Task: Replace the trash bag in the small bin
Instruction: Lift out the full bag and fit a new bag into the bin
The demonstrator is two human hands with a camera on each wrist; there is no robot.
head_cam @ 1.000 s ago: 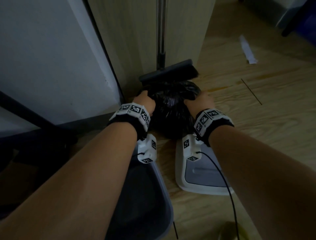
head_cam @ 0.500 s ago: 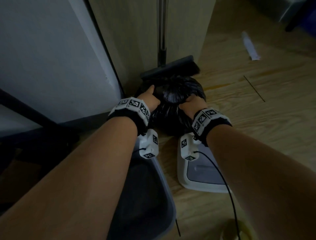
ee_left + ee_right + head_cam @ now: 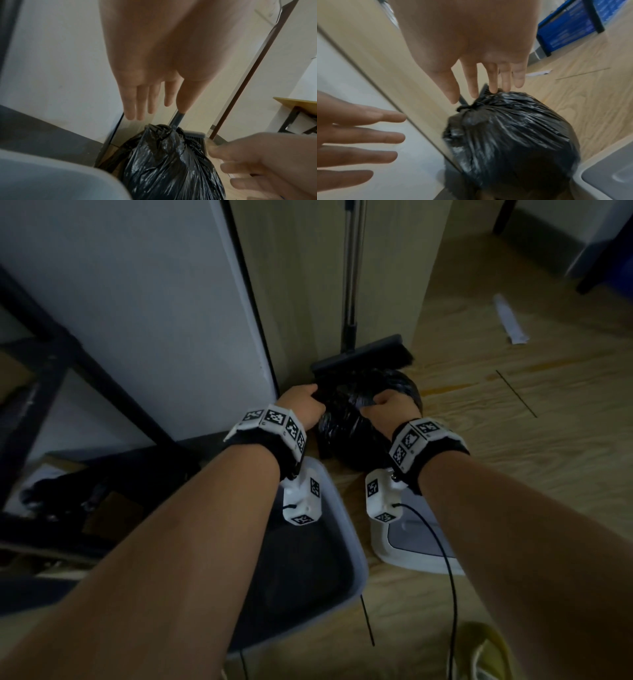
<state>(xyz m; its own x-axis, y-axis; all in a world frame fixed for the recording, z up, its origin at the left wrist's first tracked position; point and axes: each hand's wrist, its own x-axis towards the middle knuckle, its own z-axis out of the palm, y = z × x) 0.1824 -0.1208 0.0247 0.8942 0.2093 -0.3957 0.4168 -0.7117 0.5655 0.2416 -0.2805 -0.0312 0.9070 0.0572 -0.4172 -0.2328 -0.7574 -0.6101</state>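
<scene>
We have a full black trash bag [image 3: 359,419] sitting on the wooden floor [image 3: 513,440], its neck tied in a knot [image 3: 471,108] at the top, with the broom [image 3: 363,356] leaning on the wall right behind it and its dark head just touching the bag's far side. Our left hand [image 3: 147,83] hangs over the bag with its fingers [image 3: 137,102] straight and close together, tips just above the knot and not gripping anything in the left wrist view. Our right hand [image 3: 476,65] is over the other side with its fingers [image 3: 493,81] straight and slightly spread, the middle ones touching the top of the plastic or nearly so; we cannot tell which. From the head view both hands look as if they rest against the bag, but the wrist views show the fingers loose. The small grey bin [image 3: 342,559] stands on the floor just beside the bag, under our left forearm, its inside dark; we cannot tell whether a liner is in it. Its white and grey lid [image 3: 411,546] lies flat on the floor under our right wrist, beside the bin. A white scrap of paper [image 3: 510,320] lies well apart on the floor to the right.
</scene>
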